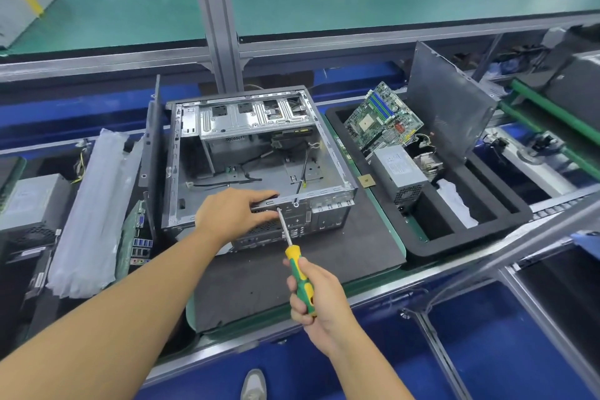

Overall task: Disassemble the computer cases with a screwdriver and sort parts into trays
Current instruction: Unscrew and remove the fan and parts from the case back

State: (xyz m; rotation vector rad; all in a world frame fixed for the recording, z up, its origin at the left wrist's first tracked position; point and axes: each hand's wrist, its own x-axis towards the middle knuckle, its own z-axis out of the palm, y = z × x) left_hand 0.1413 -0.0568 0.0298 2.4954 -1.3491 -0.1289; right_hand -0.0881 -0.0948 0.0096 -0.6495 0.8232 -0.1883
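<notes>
An open grey computer case (pixel 256 153) lies on a dark mat, its side off and its inside mostly bare but for some cables. My left hand (pixel 232 213) grips the case's near top rim, fingers over the edge. My right hand (pixel 319 295) holds a green and yellow screwdriver (pixel 300 273) by the handle. Its metal tip touches the rear panel just below the rim, close to my left fingertips. To the right, a black foam tray (pixel 467 237) holds a green motherboard (pixel 383 117), a grey power supply (pixel 397 169) and a heatsink.
A dark side panel (pixel 449 101) leans upright in the tray's far part. At the left stand another side panel (pixel 156 153), a plastic-wrapped bundle (pixel 94 214), a second motherboard and a power supply (pixel 31 201). A metal post (pixel 216 16) rises behind the case. Blue bins sit below the bench.
</notes>
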